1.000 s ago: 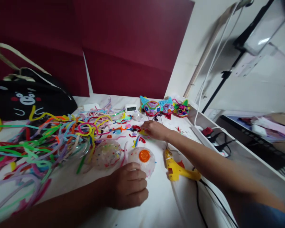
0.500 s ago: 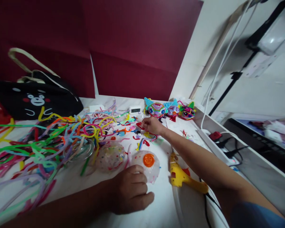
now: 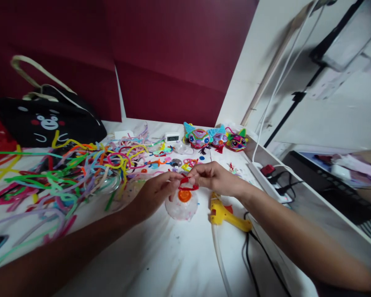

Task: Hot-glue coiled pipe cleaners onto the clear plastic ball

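Both hands in my view, working together. Left hand (image 3: 156, 189): fingertips pinched on one end of a small red fuzzy strip (image 3: 196, 187). Right hand (image 3: 215, 179): thumb and forefinger pinching the same strip, which I see bent between the two sets of fingertips. Just below the hands in my view sits a clear dome (image 3: 179, 210), an orange disc (image 3: 184, 196) on top; I cannot tell whether the strip touches it. Nearer the body from the right wrist: a yellow glue gun (image 3: 218, 212), lying on the table (image 3: 176, 264). Left of the left hand: a tangled pile of coloured fuzzy sticks (image 3: 80, 173). Partly hidden behind the left hand, I note a second clear dome (image 3: 132, 186). Beyond the right hand: a small white clock (image 3: 172, 137) and three decorated ornaments (image 3: 198, 140) in a row.
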`<action>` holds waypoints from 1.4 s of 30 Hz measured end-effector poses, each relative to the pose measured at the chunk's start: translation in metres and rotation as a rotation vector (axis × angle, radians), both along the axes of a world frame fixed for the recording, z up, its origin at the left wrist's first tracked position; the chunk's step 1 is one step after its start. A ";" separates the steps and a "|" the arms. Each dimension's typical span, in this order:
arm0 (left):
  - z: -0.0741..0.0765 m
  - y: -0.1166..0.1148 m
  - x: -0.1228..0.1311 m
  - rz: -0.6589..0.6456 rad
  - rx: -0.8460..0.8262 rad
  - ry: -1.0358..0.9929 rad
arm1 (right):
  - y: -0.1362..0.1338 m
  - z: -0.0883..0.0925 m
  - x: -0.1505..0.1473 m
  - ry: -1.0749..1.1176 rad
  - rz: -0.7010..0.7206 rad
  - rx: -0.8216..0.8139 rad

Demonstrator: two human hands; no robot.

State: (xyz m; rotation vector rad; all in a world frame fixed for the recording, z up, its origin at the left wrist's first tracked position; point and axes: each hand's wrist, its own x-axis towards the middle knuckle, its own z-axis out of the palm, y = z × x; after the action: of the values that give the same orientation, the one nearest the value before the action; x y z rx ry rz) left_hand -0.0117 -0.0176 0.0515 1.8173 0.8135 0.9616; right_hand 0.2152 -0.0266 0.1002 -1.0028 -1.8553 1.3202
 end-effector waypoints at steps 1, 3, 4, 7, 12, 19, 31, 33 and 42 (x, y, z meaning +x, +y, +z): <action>0.003 -0.003 0.002 -0.034 -0.022 -0.011 | -0.004 0.002 -0.002 0.016 -0.002 -0.014; 0.008 -0.008 0.004 -0.043 -0.036 -0.024 | -0.010 0.005 -0.004 0.054 -0.026 -0.032; 0.011 -0.011 0.004 -0.026 -0.035 -0.027 | -0.012 0.005 -0.006 0.078 -0.046 -0.038; 0.015 -0.018 0.003 0.027 -0.045 -0.043 | -0.017 0.006 -0.008 0.173 -0.118 -0.055; 0.012 -0.024 -0.005 0.118 -0.093 -0.086 | -0.028 0.001 -0.009 0.302 -0.168 -0.129; 0.014 -0.032 -0.014 0.307 -0.102 -0.203 | -0.038 -0.014 -0.014 0.378 -0.234 -0.190; 0.010 -0.035 -0.009 0.363 -0.299 -0.486 | -0.038 -0.023 -0.018 0.486 -0.332 -0.237; 0.013 -0.037 -0.006 0.352 -0.393 -0.553 | -0.039 -0.024 -0.019 0.481 -0.329 -0.249; 0.013 -0.030 -0.002 0.265 -0.474 -0.457 | -0.045 -0.018 -0.015 0.434 -0.325 -0.261</action>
State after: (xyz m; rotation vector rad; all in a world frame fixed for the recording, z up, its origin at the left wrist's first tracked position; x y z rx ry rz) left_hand -0.0135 -0.0474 0.0644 1.0485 0.9070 1.1774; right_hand 0.1997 -0.0720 0.0817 -1.0002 -1.1673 1.4598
